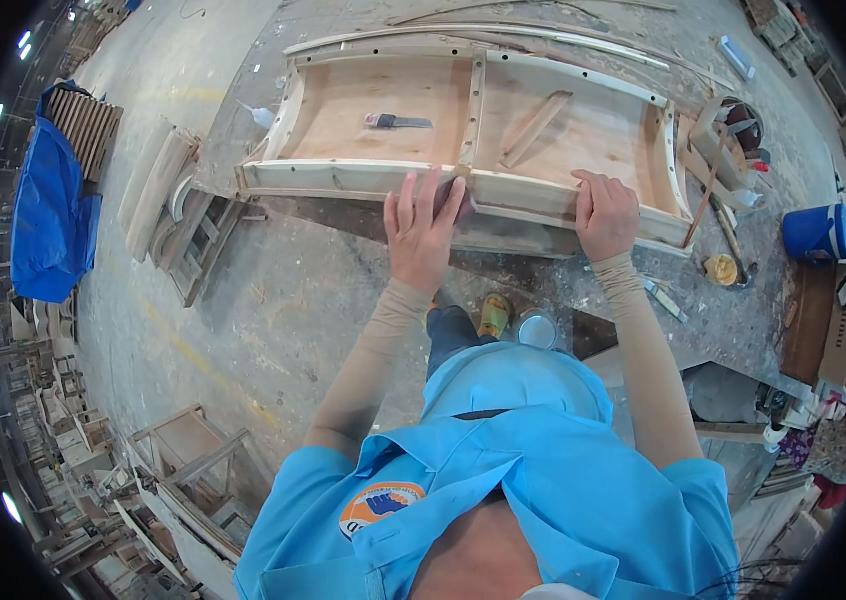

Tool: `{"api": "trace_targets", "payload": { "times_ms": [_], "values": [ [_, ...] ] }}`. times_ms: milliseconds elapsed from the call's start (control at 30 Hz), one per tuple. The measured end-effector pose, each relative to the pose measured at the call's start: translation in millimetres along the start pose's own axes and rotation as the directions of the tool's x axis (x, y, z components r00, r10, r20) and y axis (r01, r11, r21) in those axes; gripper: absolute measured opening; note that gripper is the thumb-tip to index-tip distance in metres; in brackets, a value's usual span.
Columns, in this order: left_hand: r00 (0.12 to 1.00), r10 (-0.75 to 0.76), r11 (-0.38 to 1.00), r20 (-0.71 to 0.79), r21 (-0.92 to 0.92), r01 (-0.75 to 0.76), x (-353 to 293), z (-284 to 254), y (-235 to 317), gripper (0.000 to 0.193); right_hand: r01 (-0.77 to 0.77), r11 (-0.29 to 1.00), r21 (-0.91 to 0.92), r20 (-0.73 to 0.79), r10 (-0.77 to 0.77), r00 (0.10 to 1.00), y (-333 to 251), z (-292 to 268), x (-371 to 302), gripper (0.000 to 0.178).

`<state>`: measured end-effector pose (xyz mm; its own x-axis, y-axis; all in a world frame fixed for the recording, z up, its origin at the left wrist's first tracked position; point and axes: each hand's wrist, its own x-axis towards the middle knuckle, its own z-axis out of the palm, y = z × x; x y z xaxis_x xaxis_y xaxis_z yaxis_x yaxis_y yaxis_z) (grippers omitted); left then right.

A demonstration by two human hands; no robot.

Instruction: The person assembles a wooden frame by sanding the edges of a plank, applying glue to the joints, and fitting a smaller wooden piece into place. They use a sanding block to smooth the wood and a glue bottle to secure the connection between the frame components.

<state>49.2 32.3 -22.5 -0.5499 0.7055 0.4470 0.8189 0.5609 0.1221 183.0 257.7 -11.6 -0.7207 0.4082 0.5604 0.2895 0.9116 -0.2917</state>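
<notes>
A pale wooden frame (343, 178) with a panel floor and a middle divider lies across the work surface ahead of me. My left hand (421, 228) rests at its near rail by the divider, fingers stretched over the top edge. A dark reddish-brown pad (466, 198) shows beside that thumb, held against the rail; the palm hides part of it. Farther right, my right hand (607, 215) wraps its fingers over the same rail. Inside the frame lie a flat-bladed tool (398, 122) in the left bay and a loose wooden strip (535, 130) leaning in the right bay.
Long wooden strips (583, 40) lie behind the frame. At right are a blue bucket (811, 235), an open tub of yellowish paste (721, 268) and a brush (665, 300). Curved wooden parts (158, 185) are stacked at left. A round metal can (537, 330) stands by my feet.
</notes>
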Motion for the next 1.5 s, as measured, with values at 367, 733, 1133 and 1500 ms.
{"api": "trace_targets", "payload": {
  "times_ms": [367,733,1133,1500],
  "values": [
    [1.000,0.018,1.000,0.000,-0.003,-0.018,13,-1,3,0.057,-0.008,1.000,0.008,-0.010,0.008,1.000,1,-4,4,0.014],
    [1.000,0.021,1.000,0.021,0.001,-0.021,7,-4,5,0.055,-0.043,0.999,-0.002,0.030,0.043,0.999,-2,-4,-5,0.014],
    [1.000,0.024,1.000,-0.001,0.020,-0.024,-3,-4,1,0.053,-0.009,1.000,0.005,0.003,0.009,1.000,1,-2,-2,0.015],
    [1.000,0.022,1.000,0.006,0.008,-0.022,-3,-4,1,0.054,-0.017,1.000,-0.006,0.008,0.017,1.000,1,-1,-2,0.015]
  ]
}}
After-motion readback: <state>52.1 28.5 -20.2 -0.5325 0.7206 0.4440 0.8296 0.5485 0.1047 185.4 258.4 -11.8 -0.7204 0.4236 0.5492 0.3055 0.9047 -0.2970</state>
